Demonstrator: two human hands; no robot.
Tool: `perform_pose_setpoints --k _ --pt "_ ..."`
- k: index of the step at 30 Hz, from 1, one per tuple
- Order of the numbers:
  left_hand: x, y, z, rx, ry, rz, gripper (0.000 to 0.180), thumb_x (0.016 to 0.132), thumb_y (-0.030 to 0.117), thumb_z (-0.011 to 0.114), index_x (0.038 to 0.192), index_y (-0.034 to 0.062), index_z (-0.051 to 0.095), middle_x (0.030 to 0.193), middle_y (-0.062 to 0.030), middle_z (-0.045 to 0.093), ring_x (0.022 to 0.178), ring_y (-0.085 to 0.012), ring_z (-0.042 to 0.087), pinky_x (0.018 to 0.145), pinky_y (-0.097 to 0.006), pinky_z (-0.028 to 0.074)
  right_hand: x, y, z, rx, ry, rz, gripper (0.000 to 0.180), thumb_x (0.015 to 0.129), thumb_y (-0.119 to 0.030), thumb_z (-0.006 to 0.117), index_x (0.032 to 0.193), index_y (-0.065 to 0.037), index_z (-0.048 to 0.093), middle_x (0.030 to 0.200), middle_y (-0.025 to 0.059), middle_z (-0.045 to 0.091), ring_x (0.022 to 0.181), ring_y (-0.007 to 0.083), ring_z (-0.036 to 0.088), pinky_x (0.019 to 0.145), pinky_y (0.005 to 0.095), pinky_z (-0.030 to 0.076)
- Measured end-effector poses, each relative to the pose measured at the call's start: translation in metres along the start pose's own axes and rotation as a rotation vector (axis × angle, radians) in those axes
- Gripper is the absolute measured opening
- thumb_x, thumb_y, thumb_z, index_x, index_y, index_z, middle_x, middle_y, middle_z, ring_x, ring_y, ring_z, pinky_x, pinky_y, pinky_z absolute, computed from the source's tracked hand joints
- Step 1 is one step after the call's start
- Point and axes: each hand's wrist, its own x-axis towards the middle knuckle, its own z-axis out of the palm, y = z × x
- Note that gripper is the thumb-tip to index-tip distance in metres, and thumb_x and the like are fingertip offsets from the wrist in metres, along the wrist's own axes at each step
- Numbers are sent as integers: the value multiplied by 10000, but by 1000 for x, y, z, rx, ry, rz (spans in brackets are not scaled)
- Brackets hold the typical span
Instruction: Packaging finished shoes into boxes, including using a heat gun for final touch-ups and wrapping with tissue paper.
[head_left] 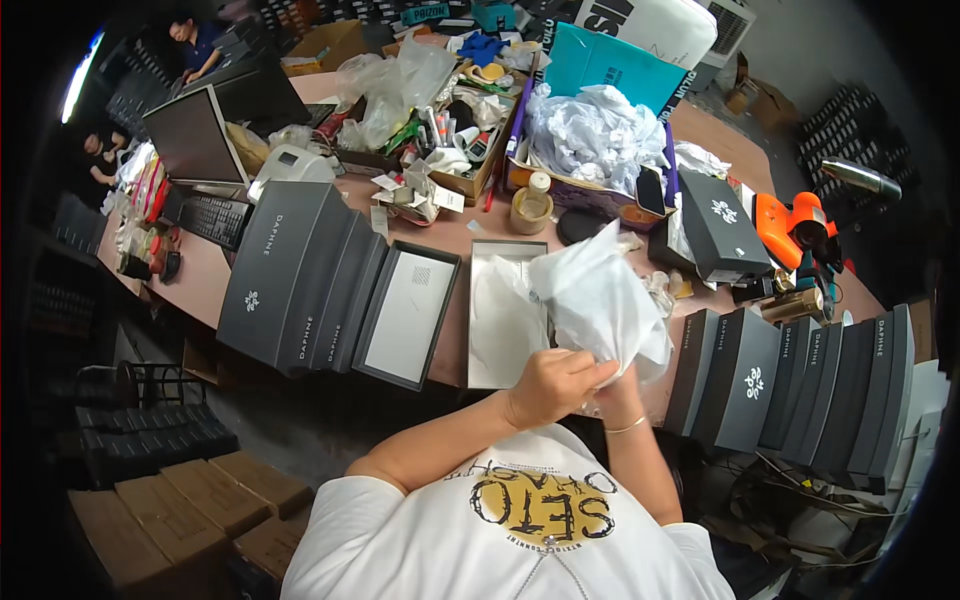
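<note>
My left hand [553, 388] is closed, its fingers pinching the lower edge of a white sheet of thin paper or plastic [598, 305]. That sheet bulges upward in front of me, and what it may cover is hidden. My right hand [618, 398] reaches up beneath it; only the wrist side shows, and the fingers are out of sight. Just left of the sheet lies an open shoe box [480, 378] with white wrapping paper [503, 310] inside. Beside this box, its dark lid [408, 318] rests with the white inner face up.
Dark shoe boxes stand in rows at left [285, 275] and right [745, 375]. Behind are a purple bin [590, 190] heaped with crumpled paper, a jar [532, 205], an orange heat gun [785, 228] and a monitor [195, 138]. Cartons [195, 500] stack at lower left.
</note>
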Motion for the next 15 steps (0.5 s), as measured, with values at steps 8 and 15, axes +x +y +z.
perform_pose_setpoints --k 8,15 --pt "-20 13 3 -111 -81 92 443 627 7 702 1068 22 662 666 -15 466 519 -172 480 468 -310 392 -21 2 -11 512 -94 121 361 921 -183 502 1236 -9 528 1191 174 606 1058 337 602 921 439 485" --pt "-25 19 9 -152 -80 36 409 636 33 693 1043 11 663 638 -35 488 515 -199 525 464 -326 415 -14 18 6 353 -21 138 384 912 -195 518 1249 -9 522 1199 176 602 1074 341 592 929 447 472"
